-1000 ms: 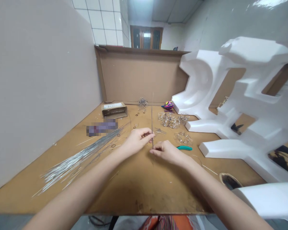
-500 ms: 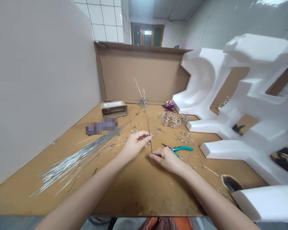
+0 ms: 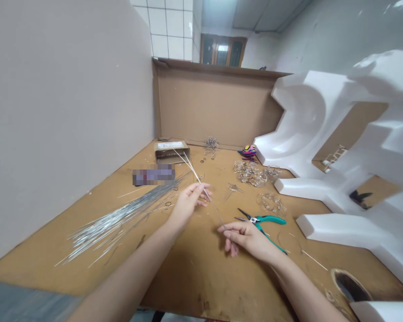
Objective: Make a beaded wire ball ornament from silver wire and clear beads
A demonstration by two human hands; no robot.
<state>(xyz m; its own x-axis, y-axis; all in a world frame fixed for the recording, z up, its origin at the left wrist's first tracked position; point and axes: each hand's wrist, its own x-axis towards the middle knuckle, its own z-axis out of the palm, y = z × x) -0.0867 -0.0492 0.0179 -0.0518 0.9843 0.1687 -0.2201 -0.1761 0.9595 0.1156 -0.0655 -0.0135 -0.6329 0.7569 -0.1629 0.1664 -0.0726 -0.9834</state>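
Several thin metal wires (image 3: 195,173) slant across the middle of the table, pinched by my left hand (image 3: 190,200) between thumb and fingers. Their far ends fan apart above that hand. My right hand (image 3: 239,235), lower and to the right, has thumb and forefinger closed on the near end of the same wires. Just beyond the right hand lie teal-handled pliers (image 3: 253,220) with their jaws apart. A large bundle of straight wires (image 3: 116,219) rests on the table left of my left hand.
Bent wire pieces (image 3: 251,173) are heaped at right centre, with another tangle (image 3: 271,203) nearer. A small cardboard box (image 3: 172,153) stands at the back left. White foam packing (image 3: 317,226) lines the right side. The brown table (image 3: 181,277) has a round hole (image 3: 351,286) at lower right.
The wires have swung from nearly upright to a leftward slant. My right hand has moved down and away from the left. The view has shifted left.
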